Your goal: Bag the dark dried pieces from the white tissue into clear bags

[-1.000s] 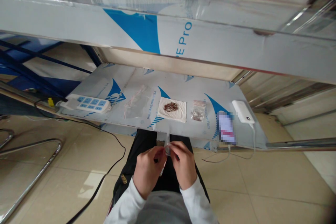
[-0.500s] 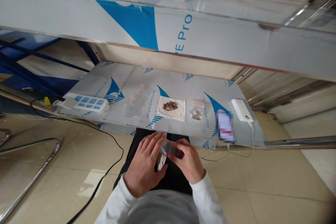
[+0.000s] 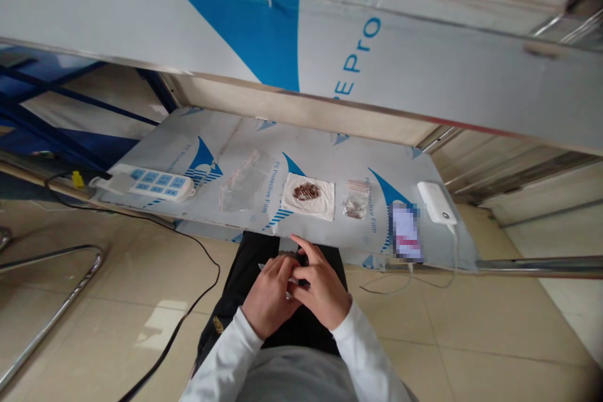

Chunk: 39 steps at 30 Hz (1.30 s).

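Over my lap, my left hand (image 3: 271,295) and my right hand (image 3: 320,289) are pressed together, fingers overlapping. My left fingers are curled inward. On my right hand the index finger stretches forward while the others bend in against the left fingers. Between them is a small clear plastic bag, mostly hidden; only a pale bit (image 3: 289,295) shows. On the low shelf ahead lies a white cloth (image 3: 325,209) with a heap of small brown metallic pieces (image 3: 307,191) on it. Beside the cloth is a little zip bag (image 3: 355,200) with small parts inside.
A larger clear bag (image 3: 242,185) and a white power strip (image 3: 157,184) lie on the shelf's left. To the right are a phone (image 3: 406,232) and a white power bank (image 3: 436,203) with a cable. An upper shelf edge (image 3: 226,38) overhangs the back. A black cable (image 3: 207,282) crosses the floor.
My hands have come closer together, and the clear bag with dark red that showed between them is now mostly covered. My right index finger has extended forward. The view has shifted slightly.
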### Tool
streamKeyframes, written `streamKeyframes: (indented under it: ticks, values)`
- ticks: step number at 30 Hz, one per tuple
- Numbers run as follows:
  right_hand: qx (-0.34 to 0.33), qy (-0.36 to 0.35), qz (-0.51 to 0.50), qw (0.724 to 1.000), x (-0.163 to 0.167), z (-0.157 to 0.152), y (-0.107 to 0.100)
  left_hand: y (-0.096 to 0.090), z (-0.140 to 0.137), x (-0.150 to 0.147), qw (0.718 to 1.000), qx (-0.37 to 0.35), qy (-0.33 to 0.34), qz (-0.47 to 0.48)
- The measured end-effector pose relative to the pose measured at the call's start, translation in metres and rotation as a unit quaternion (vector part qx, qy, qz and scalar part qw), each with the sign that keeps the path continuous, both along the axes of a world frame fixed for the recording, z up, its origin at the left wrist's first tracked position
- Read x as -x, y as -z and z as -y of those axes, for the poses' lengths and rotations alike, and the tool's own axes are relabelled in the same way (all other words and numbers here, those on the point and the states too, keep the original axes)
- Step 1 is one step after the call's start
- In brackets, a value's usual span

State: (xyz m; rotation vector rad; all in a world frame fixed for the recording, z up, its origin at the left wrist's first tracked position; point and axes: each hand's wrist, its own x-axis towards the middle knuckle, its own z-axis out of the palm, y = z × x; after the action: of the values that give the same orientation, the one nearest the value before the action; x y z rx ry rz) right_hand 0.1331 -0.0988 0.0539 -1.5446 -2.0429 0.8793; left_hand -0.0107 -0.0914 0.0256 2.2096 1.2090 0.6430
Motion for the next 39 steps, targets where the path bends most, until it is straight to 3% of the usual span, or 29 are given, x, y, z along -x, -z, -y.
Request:
streamKeyframes:
  ticks: [7,14,18,21,23,25,30,39]
  values:
    - [0.04,-0.013,0.002,0.999,0.006,-0.01,0.012,0.015,0.001,0.009,0.998,0.05,-0.027,0.031]
    - [0.029,-0.036,0.019,0.999,0.008,-0.014,0.012,0.019,0.0,0.013,0.997,0.066,-0.039,0.03]
    - [0.007,-0.084,-0.062,0.995,-0.008,-0.035,0.01,0.02,-0.001,0.014,0.991,0.091,-0.077,0.052]
    - [-0.036,0.025,-0.076,0.996,-0.032,-0.079,0.027,0.021,-0.002,0.016,0.985,0.09,-0.123,0.084]
    - [-0.063,0.151,-0.011,0.986,-0.049,-0.115,0.046,0.021,-0.002,0.017,0.983,0.084,-0.131,0.101]
    - [-0.073,0.196,0.023,0.978,-0.061,-0.148,0.066,0.02,-0.002,0.016,0.982,0.084,-0.126,0.11]
    - [-0.084,0.197,0.073,0.974,-0.064,-0.185,0.096,0.019,-0.001,0.017,0.982,0.097,-0.117,0.108]
    - [-0.08,0.203,0.105,0.97,-0.059,-0.182,0.102,0.023,-0.007,0.028,0.98,0.098,-0.135,0.111]
